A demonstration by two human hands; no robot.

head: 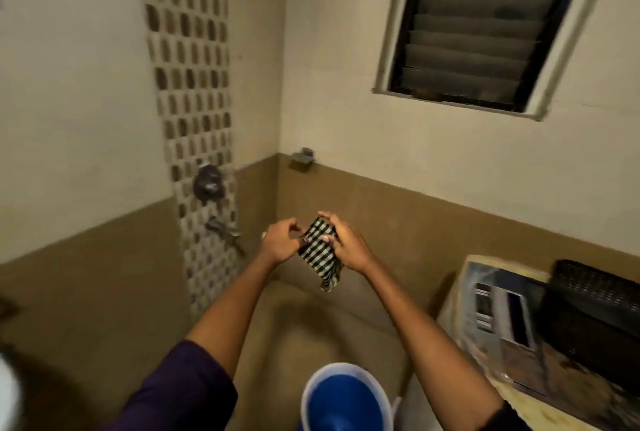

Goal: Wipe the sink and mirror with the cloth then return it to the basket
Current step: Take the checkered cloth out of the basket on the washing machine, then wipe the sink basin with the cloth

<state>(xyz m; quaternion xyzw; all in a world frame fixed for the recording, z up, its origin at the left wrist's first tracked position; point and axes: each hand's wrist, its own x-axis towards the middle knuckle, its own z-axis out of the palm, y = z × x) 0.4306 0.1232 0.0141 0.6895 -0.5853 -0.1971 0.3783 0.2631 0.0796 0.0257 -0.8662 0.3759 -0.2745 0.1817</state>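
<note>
Mid-frame, the left hand [278, 240] and right hand [348, 243] both pinch the checked cloth [320, 252]; the basket [595, 319] sits at right.

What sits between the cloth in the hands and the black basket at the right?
In the head view, only bare brown wall tile and floor lie between the checked cloth and the black basket; the right hand grips the cloth's near side.

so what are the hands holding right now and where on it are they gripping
Both hands hold the checked cloth by its upper part: the left hand pinches its left edge, the right hand grips its top right, and the lower end hangs free.
</note>
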